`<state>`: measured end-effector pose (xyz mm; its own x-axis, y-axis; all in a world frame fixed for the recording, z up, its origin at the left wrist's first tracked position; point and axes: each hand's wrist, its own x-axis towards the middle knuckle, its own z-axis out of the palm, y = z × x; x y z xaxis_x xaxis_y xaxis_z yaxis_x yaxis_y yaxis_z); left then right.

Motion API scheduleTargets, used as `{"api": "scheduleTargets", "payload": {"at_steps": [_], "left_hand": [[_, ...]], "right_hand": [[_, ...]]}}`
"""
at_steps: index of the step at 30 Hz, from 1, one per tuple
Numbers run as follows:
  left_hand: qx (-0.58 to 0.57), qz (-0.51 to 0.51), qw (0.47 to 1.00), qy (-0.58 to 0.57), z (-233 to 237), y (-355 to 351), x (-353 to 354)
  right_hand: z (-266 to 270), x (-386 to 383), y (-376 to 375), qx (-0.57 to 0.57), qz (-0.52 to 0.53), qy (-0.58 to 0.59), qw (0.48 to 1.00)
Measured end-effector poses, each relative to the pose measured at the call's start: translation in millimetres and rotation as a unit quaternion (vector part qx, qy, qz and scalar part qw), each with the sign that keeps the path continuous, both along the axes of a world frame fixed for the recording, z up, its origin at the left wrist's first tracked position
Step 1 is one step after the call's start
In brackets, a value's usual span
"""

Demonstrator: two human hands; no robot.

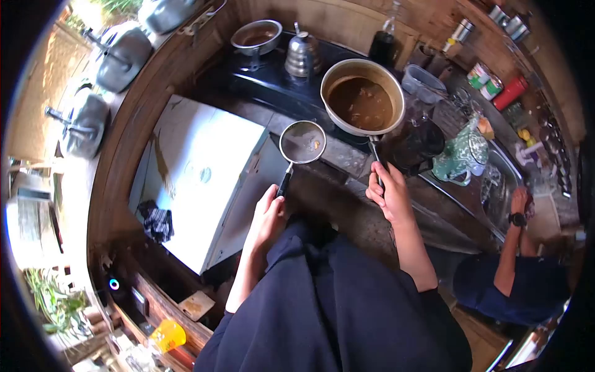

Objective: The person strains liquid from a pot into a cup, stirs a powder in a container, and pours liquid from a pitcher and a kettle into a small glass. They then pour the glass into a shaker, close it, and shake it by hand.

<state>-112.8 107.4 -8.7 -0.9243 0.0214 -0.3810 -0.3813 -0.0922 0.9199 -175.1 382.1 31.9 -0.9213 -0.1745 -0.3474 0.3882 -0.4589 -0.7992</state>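
Observation:
My left hand (268, 214) grips the dark handle of a round mesh strainer (302, 142), held level over the counter edge with a few bits in its mesh. My right hand (387, 191) is closed around the handle of a metal saucepan (362, 97) that holds brown liquid with floating pieces. The saucepan sits on the black stove (273, 84), just right of the strainer.
A steel kettle (303, 54) and a small pot (256, 35) stand at the back of the stove. A green patterned teapot (462, 156) and a dark jug (416, 141) sit right of the saucepan. Another person's arm with a watch (516, 218) reaches in at right. White cabinet (198, 173) lies left.

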Motion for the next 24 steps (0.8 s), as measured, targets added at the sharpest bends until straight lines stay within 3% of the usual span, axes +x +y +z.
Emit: {"api": "scheduleTargets", "payload": {"at_steps": [9,15,17,24], "left_hand": [[0.031,0.124,0.992,-0.017,0,-59,47],[-0.068,0.173,0.982,0.029,-5,-110,75],[-0.03,0.22,0.975,-0.001,-14,-127,84],[-0.018,0.231,0.972,-0.026,-41,-188,98]], "right_hand": [[21,22,-54,0.009,0.072,0.014,0.997],[38,38,-105,0.045,0.132,0.023,0.99],[40,41,-121,0.053,0.151,0.025,0.987],[39,53,-185,0.089,0.209,0.014,0.974]]}}
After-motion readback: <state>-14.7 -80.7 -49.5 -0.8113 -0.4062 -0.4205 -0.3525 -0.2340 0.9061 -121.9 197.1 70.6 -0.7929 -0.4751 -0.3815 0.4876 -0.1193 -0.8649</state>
